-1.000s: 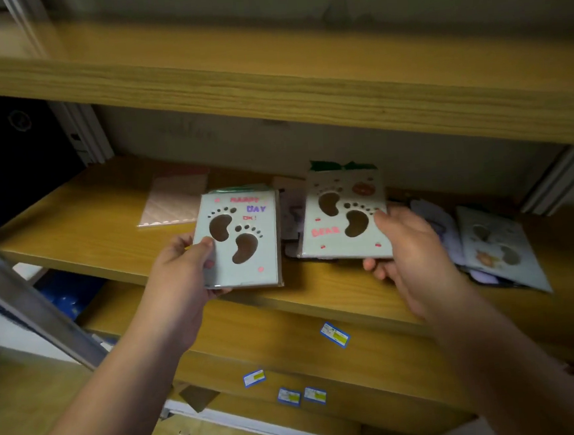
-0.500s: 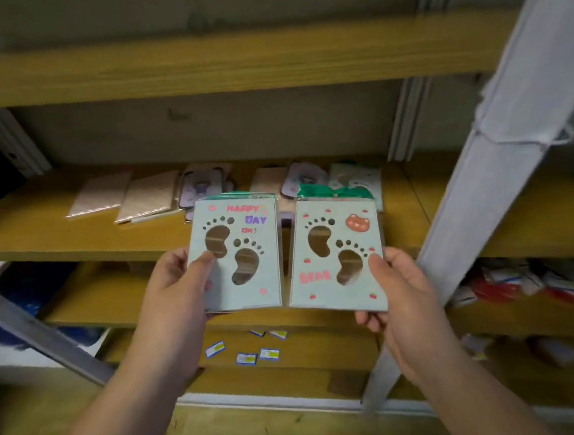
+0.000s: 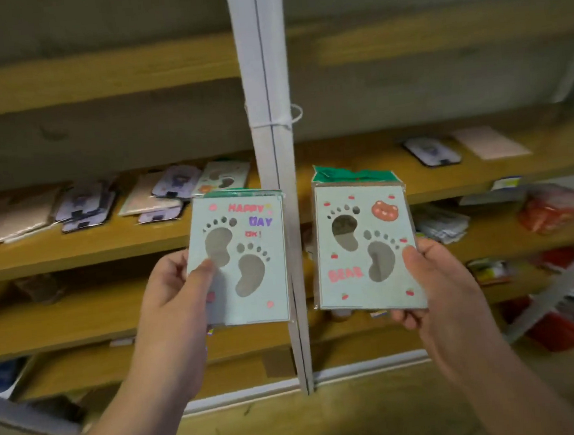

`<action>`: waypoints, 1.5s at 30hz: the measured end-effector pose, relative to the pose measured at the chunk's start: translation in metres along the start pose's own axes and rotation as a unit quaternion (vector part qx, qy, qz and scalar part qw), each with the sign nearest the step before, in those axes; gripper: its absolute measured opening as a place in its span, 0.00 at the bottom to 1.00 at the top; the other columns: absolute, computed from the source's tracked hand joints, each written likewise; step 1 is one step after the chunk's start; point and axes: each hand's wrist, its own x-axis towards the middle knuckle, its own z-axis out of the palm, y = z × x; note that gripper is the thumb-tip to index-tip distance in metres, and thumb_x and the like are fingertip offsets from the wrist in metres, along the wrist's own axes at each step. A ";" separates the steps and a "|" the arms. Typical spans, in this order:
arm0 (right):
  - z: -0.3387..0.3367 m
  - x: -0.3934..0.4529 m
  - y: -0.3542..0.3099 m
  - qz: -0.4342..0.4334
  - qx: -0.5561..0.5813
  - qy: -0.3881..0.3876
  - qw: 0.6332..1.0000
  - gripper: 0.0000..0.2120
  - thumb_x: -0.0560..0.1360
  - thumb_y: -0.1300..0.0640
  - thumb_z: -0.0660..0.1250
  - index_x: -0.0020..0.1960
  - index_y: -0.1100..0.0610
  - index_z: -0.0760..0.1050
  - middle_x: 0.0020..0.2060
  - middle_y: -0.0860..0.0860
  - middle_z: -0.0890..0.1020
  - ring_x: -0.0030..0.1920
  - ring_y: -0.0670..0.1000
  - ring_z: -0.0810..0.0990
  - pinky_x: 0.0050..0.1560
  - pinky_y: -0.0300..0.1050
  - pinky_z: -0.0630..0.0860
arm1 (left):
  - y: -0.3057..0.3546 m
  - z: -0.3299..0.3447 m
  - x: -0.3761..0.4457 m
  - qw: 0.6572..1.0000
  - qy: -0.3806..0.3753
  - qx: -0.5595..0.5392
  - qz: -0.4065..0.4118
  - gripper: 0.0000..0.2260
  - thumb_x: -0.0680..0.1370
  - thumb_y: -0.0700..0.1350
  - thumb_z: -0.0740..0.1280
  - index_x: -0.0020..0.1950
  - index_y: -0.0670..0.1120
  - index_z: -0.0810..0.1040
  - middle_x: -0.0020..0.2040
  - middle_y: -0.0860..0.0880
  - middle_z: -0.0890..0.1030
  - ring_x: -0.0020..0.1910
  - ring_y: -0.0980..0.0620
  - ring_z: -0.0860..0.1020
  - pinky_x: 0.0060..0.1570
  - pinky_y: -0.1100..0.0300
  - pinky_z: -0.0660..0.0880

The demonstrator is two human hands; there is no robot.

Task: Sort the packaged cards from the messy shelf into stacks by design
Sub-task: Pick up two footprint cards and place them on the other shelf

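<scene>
My left hand (image 3: 173,296) grips a pale green packaged card (image 3: 247,251) with two footprint cut-outs and the words "HAPPY DAY OK!". A second footprint card (image 3: 360,246), marked "BEAR" with a red bear face and a green header, is held by my right hand (image 3: 435,288), thumb on its right edge. Both cards are upright in front of the shelf, one on each side of a white post (image 3: 265,116). On the wooden shelf (image 3: 75,247) behind lie more packaged cards: purple ones (image 3: 85,205), pink ones (image 3: 14,214) and another footprint card (image 3: 222,177).
To the right of the post, the same shelf level carries a purple card (image 3: 431,151) and a pink card (image 3: 489,143). Lower shelves at right hold red packaged goods (image 3: 553,210). A grey diagonal brace (image 3: 26,416) crosses the lower left.
The view has swung right: the white post now stands in the middle, between the two cards. Both hands still hold their cards, which are now farther apart.
</scene>
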 end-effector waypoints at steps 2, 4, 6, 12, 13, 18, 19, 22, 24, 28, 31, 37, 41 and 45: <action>-0.029 0.001 -0.003 -0.010 0.001 0.023 1.000 0.09 0.83 0.53 0.59 0.56 0.55 0.75 0.36 0.53 0.83 0.26 0.49 0.74 0.22 0.39 0.70 | -0.002 0.026 -0.003 1.000 -0.023 0.004 -0.001 0.05 0.82 0.44 0.66 0.46 0.51 0.77 0.43 0.51 0.84 0.48 0.43 0.83 0.36 0.51 0.77; -0.055 0.004 -0.003 -0.017 0.019 0.043 0.999 0.09 0.83 0.53 0.60 0.54 0.56 0.75 0.37 0.53 0.83 0.27 0.49 0.74 0.23 0.39 0.70 | -0.007 0.055 -0.004 0.999 -0.044 0.010 -0.012 0.04 0.82 0.45 0.66 0.48 0.52 0.77 0.48 0.50 0.85 0.50 0.45 0.84 0.36 0.53 0.77; -0.080 0.008 -0.004 -0.021 0.039 0.067 0.997 0.08 0.82 0.53 0.61 0.50 0.55 0.76 0.38 0.52 0.83 0.28 0.49 0.75 0.25 0.41 0.70 | -0.013 0.086 -0.005 0.998 -0.062 0.013 -0.026 0.03 0.82 0.46 0.65 0.51 0.52 0.77 0.52 0.49 0.85 0.52 0.46 0.84 0.40 0.50 0.80; -0.142 0.035 -0.013 -0.020 0.049 0.136 0.989 0.07 0.79 0.52 0.64 0.49 0.54 0.78 0.41 0.53 0.86 0.32 0.50 0.78 0.27 0.41 0.72 | -0.039 0.184 -0.002 0.991 -0.124 -0.009 -0.050 0.03 0.82 0.46 0.66 0.55 0.53 0.76 0.53 0.50 0.84 0.55 0.47 0.83 0.52 0.42 0.82; -0.151 0.042 -0.017 -0.020 0.049 0.146 0.988 0.07 0.78 0.52 0.65 0.49 0.53 0.79 0.41 0.52 0.86 0.33 0.50 0.79 0.29 0.43 0.73 | -0.042 0.199 0.000 0.990 -0.131 -0.013 -0.055 0.03 0.82 0.47 0.66 0.55 0.53 0.76 0.52 0.51 0.84 0.54 0.47 0.84 0.51 0.43 0.82; -0.198 0.075 -0.039 -0.039 0.034 0.191 0.980 0.08 0.75 0.49 0.65 0.44 0.46 0.84 0.45 0.54 0.87 0.37 0.51 0.82 0.29 0.42 0.76 | -0.056 0.270 0.020 0.986 -0.153 -0.024 -0.068 0.04 0.82 0.49 0.66 0.51 0.59 0.77 0.53 0.51 0.85 0.53 0.48 0.84 0.48 0.45 0.83; -0.206 0.082 -0.042 -0.041 0.035 0.201 0.978 0.08 0.75 0.48 0.65 0.44 0.46 0.84 0.45 0.54 0.86 0.36 0.50 0.82 0.27 0.41 0.75 | -0.057 0.283 0.024 0.984 -0.161 -0.023 -0.070 0.05 0.82 0.49 0.67 0.49 0.60 0.77 0.54 0.51 0.85 0.53 0.48 0.84 0.47 0.45 0.83; -0.229 0.104 -0.048 -0.044 0.040 0.213 0.975 0.09 0.75 0.47 0.66 0.44 0.46 0.84 0.47 0.56 0.85 0.37 0.51 0.81 0.26 0.39 0.74 | -0.059 0.317 0.031 0.980 -0.179 -0.028 -0.080 0.04 0.82 0.49 0.66 0.52 0.59 0.77 0.54 0.51 0.85 0.53 0.48 0.84 0.49 0.44 0.83; -0.243 0.115 -0.050 -0.045 0.045 0.213 0.975 0.09 0.73 0.46 0.66 0.45 0.46 0.84 0.49 0.58 0.84 0.39 0.54 0.80 0.27 0.40 0.75 | -0.061 0.336 0.034 0.978 -0.186 -0.027 -0.085 0.03 0.82 0.50 0.66 0.54 0.58 0.76 0.55 0.51 0.85 0.55 0.46 0.84 0.51 0.42 0.82; -0.269 0.138 -0.054 -0.048 0.073 0.198 0.976 0.14 0.73 0.48 0.66 0.54 0.52 0.82 0.48 0.58 0.85 0.35 0.51 0.82 0.26 0.38 0.74 | -0.063 0.369 0.036 0.976 -0.186 -0.035 -0.105 0.04 0.82 0.49 0.66 0.55 0.58 0.76 0.56 0.49 0.84 0.55 0.45 0.84 0.51 0.40 0.82; -0.293 0.162 -0.057 -0.035 0.087 0.193 0.977 0.16 0.74 0.49 0.65 0.58 0.55 0.80 0.49 0.57 0.86 0.35 0.49 0.84 0.26 0.38 0.76 | -0.067 0.399 0.037 0.979 -0.170 -0.033 -0.103 0.04 0.82 0.48 0.66 0.54 0.58 0.76 0.55 0.50 0.83 0.55 0.46 0.83 0.51 0.41 0.82; -0.364 0.225 -0.071 -0.021 0.068 0.175 0.982 0.11 0.77 0.50 0.66 0.57 0.52 0.80 0.53 0.56 0.86 0.51 0.59 0.83 0.47 0.55 0.78 | -0.080 0.472 0.037 0.990 -0.105 -0.039 -0.089 0.03 0.82 0.48 0.67 0.53 0.57 0.77 0.55 0.48 0.83 0.57 0.43 0.81 0.55 0.38 0.81; -0.414 0.265 -0.091 -0.006 0.054 0.156 0.986 0.08 0.79 0.49 0.66 0.53 0.50 0.81 0.49 0.54 0.87 0.51 0.60 0.82 0.50 0.57 0.75 | -0.089 0.527 0.026 0.994 -0.065 -0.034 -0.083 0.03 0.81 0.49 0.68 0.54 0.55 0.77 0.55 0.51 0.83 0.57 0.44 0.81 0.56 0.38 0.80; -0.462 0.297 -0.110 -0.018 0.030 0.125 0.992 0.09 0.80 0.48 0.64 0.55 0.51 0.79 0.46 0.54 0.87 0.42 0.57 0.80 0.38 0.47 0.75 | -0.100 0.587 0.014 0.992 -0.067 -0.025 -0.103 0.04 0.81 0.47 0.67 0.55 0.54 0.76 0.57 0.47 0.83 0.57 0.44 0.80 0.55 0.39 0.80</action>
